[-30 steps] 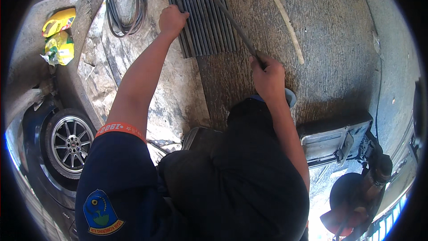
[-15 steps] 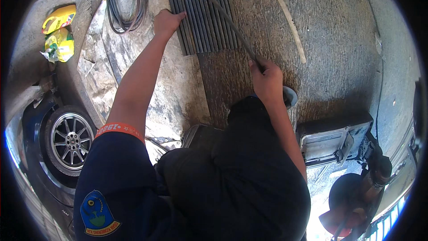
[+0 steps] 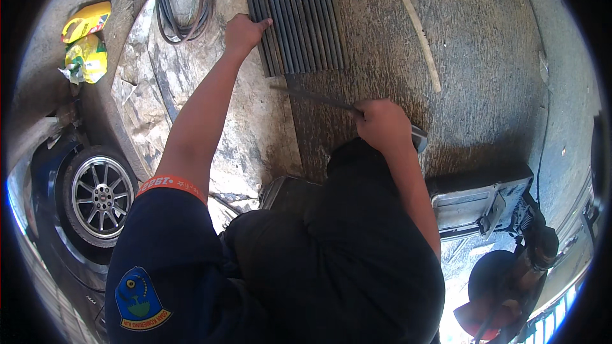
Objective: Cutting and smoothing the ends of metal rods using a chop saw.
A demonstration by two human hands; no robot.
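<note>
Several dark metal rods (image 3: pixel 296 19) lie side by side in a tight row on the ground ahead of me. My left hand (image 3: pixel 244 37) rests at the row's left edge, its thumb stretched over the outermost rods; its other fingers are mostly hidden. Below the row's near end, my right hand (image 3: pixel 384 124) is closed around one end of a loose dark metal bar (image 3: pixel 315 96). The bar points left and slightly away from me, its far tip over the pale sheet, apart from the row.
Left of the row lies a coil of dark hose or cable (image 3: pixel 185 25) on a pale, worn sheet (image 3: pixel 236 114). A thin wooden strip (image 3: pixel 414 28) is at the right. Around the sides are yellow packages (image 3: pixel 86 38), a spoked wheel (image 3: pixel 102 197) and a cutting machine (image 3: pixel 497 286).
The bar in my right hand has swung left and toward me, so its tip no longer lies over the row. My left hand has stayed at the row's edge.
</note>
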